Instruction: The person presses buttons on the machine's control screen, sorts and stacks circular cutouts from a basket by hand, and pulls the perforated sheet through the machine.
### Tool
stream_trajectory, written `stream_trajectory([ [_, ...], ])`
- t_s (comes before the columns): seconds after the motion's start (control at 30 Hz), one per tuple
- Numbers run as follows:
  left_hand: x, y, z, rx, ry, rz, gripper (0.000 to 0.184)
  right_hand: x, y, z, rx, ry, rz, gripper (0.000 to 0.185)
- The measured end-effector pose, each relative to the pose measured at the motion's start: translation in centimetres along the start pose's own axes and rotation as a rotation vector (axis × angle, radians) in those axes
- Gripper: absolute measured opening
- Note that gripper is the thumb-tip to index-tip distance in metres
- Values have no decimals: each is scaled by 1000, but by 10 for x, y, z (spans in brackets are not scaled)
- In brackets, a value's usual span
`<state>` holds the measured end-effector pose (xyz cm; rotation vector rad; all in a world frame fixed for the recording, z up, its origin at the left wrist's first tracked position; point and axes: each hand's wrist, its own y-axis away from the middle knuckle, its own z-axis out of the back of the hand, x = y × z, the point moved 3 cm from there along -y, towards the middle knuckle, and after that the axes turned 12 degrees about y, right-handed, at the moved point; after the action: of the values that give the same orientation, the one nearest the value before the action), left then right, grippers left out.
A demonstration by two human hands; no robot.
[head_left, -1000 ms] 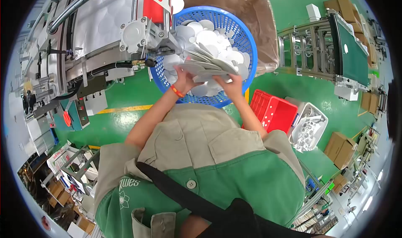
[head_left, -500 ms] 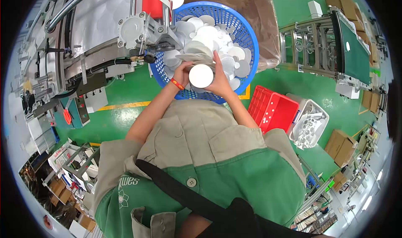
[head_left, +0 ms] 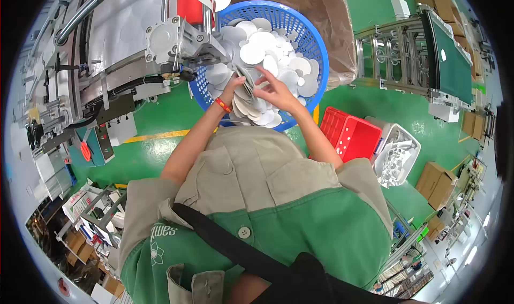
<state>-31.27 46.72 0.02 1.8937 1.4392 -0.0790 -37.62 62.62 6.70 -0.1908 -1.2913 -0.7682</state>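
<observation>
Over a blue plastic basket point(head_left: 317, 42) filled with loose white discs, my left hand point(head_left: 231, 91) grips a small stack of thin white discs point(head_left: 247, 84), tilted with the edges showing. A red band circles the left wrist. My right hand point(head_left: 276, 93) is just right of the stack, its fingers spread and bent; whether the fingertips touch the stack I cannot tell. Below both hands, several white discs point(head_left: 251, 111) lie overlapped at the near side of the basket. Discs of large and small sizes point(head_left: 262, 39) fill its far part.
A machine frame point(head_left: 166, 42) with metal rods overhangs the basket's left side. Behind the basket stands a large box with a brown plastic liner point(head_left: 337, 42). To the right are a red crate point(head_left: 356, 138), a white bin of scraps point(head_left: 399, 154) and a conveyor stand point(head_left: 396, 52).
My right hand has let go of the discs and opened. The stack has turned on edge in my left hand, and the large disc facing up between the hands is gone from there.
</observation>
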Motion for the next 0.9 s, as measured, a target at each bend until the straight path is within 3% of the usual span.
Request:
stream_trajectory([
  [0.03,-1,1,-5,24,-78,-26,60,-1,-7,0,-43,28,-13,55],
  [0.13,-5,0,-4,74,-78,17,63,0,-22,5,-144,140,80,49],
  [0.23,-5,1,-2,69,-97,23,71,-1,-26,14,-250,59,56,25],
  [0.3,-5,-1,2,77,-125,1,67,4,-22,21,-393,129,61,20],
  [0.33,-3,-1,6,37,-109,23,67,10,-19,25,-573,8,50,17],
  [0.4,-3,-4,9,-11,-167,-36,66,9,-12,41,-744,69,-65,16],
  [0.43,-4,-2,8,-27,-168,-33,66,6,-12,51,-903,231,56,18],
  [0.53,-8,7,1,-26,-135,-23,63,-19,-6,75,-845,39,-80,19],
  [0.6,-3,3,15,-70,-69,36,56,-8,3,88,-981,47,12,24],
  [0.63,-5,5,13,-89,-54,48,50,14,11,93,-852,91,-68,33],
  [0.7,-9,7,7,-69,-46,108,51,1,2,84,-785,534,292,37],
  [0.73,-8,4,11,-56,-24,153,53,16,3,71,-557,445,293,43],
  [0.8,-6,2,11,-64,-14,133,51,45,5,47,-298,700,267,45],
  [0.83,-8,2,7,-71,-1,110,48,53,6,40,-341,770,400,44],
  [0.9,-10,4,3,-65,-5,113,50,45,-1,29,-316,675,465,43],
])
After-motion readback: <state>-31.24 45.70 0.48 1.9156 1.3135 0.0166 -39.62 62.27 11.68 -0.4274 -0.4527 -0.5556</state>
